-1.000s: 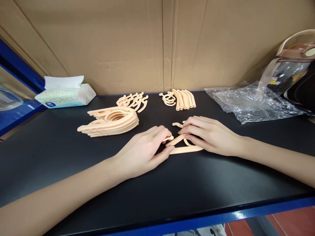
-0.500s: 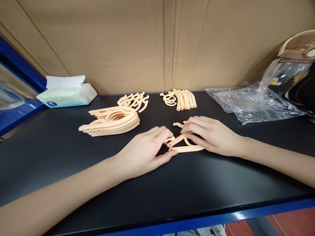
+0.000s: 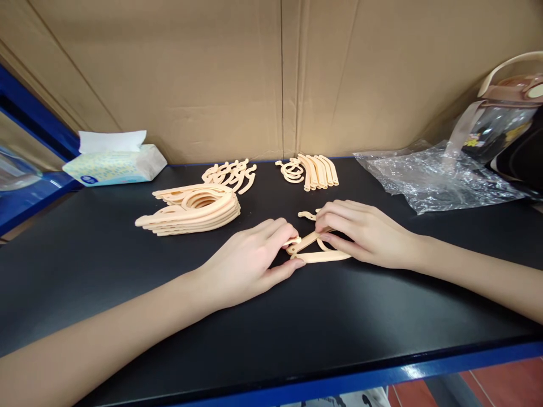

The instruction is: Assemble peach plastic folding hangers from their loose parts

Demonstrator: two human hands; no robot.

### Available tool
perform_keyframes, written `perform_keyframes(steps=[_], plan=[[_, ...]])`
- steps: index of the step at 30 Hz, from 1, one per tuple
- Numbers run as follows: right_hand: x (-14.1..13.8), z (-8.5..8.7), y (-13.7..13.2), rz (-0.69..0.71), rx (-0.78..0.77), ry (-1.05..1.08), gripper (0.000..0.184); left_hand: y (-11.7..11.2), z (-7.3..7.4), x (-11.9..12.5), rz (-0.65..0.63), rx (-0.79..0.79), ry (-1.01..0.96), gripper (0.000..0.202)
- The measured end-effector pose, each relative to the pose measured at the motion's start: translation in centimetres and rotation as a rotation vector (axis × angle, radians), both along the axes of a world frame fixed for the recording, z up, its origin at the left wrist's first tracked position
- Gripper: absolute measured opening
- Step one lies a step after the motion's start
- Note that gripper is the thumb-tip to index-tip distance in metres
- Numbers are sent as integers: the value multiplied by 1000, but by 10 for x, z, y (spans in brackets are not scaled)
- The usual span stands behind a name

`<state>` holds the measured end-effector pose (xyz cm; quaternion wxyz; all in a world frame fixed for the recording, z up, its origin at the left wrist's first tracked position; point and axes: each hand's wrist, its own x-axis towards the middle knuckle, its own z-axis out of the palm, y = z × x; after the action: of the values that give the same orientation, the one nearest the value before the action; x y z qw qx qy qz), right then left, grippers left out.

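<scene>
My left hand [image 3: 254, 260] is closed, pinching a small beige plastic hanger piece [image 3: 292, 241] whose tip shows by the fingertips. Its thumb touches the joint end of a folding plastic hanger [image 3: 324, 257] lying on the table. My right hand [image 3: 365, 234] curls over the other end of this hanger, thumb and fingers gripping the upper arm. The two arms spread apart in a narrow V, with a curved part between them partly hidden by the right hand. Just beyond the right fingers lies a small hook piece [image 3: 306, 215], partly covered.
A stack of beige hangers [image 3: 190, 217] lies left, with loose hooks [image 3: 231, 174] behind it. Farther back are more hooks [image 3: 292, 170] and a row of hanger arms [image 3: 321, 171]. A tissue pack [image 3: 114, 164], clear plastic bag [image 3: 441, 178] and bottle [image 3: 500, 127] stand around the black table [image 3: 271, 350].
My right fingers have shifted slightly along the hanger's upper arm, exposing a little more of it. The left hand stays in place.
</scene>
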<state>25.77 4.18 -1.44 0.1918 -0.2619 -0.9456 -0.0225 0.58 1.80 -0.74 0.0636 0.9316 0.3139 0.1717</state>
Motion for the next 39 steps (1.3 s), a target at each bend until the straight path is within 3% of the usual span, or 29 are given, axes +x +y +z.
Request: perform_keyframes(steps=[39], plan=[[1, -1, 0, 31, -12, 37, 19, -1, -1, 0, -15, -41, -62, 17]])
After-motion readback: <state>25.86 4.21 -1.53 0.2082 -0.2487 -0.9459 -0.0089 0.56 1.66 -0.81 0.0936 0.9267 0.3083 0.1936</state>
